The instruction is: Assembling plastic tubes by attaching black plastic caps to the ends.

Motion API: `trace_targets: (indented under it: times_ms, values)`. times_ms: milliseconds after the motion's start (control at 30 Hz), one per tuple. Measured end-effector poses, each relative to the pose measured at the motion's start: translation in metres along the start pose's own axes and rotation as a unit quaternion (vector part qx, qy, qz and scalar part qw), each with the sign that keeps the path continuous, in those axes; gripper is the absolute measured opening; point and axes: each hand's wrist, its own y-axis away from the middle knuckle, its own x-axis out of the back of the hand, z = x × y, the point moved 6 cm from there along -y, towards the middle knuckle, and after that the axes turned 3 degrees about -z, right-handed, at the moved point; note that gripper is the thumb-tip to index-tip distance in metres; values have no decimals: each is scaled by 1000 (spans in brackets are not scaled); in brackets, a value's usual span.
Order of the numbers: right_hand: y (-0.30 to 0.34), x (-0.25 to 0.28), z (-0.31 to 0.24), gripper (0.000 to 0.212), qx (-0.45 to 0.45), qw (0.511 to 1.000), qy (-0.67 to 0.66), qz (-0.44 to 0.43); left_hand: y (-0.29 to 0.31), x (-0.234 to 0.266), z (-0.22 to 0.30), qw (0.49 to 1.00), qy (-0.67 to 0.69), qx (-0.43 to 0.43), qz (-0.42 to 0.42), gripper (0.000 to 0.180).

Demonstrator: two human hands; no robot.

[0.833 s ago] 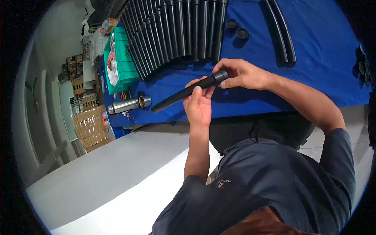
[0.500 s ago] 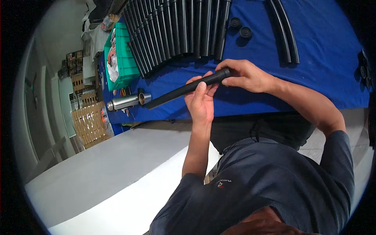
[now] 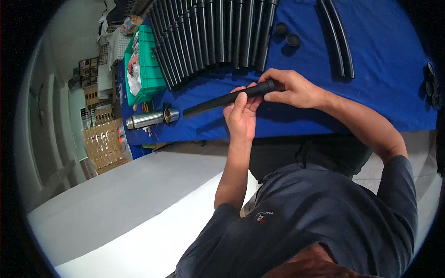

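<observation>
A black tube (image 3: 208, 104) slants over the near part of the blue cloth, its free end pointing left toward a steel flask. My left hand (image 3: 241, 113) is closed around it near its right part, thumb on top and palm up. At the tube's right end is a wider black collar or cap (image 3: 266, 86). The fingers and thumb of my right hand (image 3: 295, 90) are closed on that end from above and below; some fingertips are hidden behind it.
Several black tubes (image 3: 222, 39) lie in rows at the back, with two round black caps (image 3: 292, 41) beside them. Two more tubes (image 3: 337, 39) lie farther right, near black caps (image 3: 432, 85). A green crate (image 3: 155, 69) and a steel flask (image 3: 147, 119) stand left.
The tube's left end has moved right and a little up, away from the flask. Both hands keep their hold, my left shifted slightly right.
</observation>
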Motion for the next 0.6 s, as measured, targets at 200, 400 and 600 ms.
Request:
trace_targets:
  times_ms: [200,400,600]
  values:
    - [2,9,-3,34,43,996,74,39,-11,-2,-3,987,101,54,-111,36]
    - [-4,8,-5,32,0,992,122,14,-21,50,-7,977,189,-4,-101,30]
    - [0,4,-3,30,-61,997,41,23,-15,46,-10,983,164,-34,-73,27]
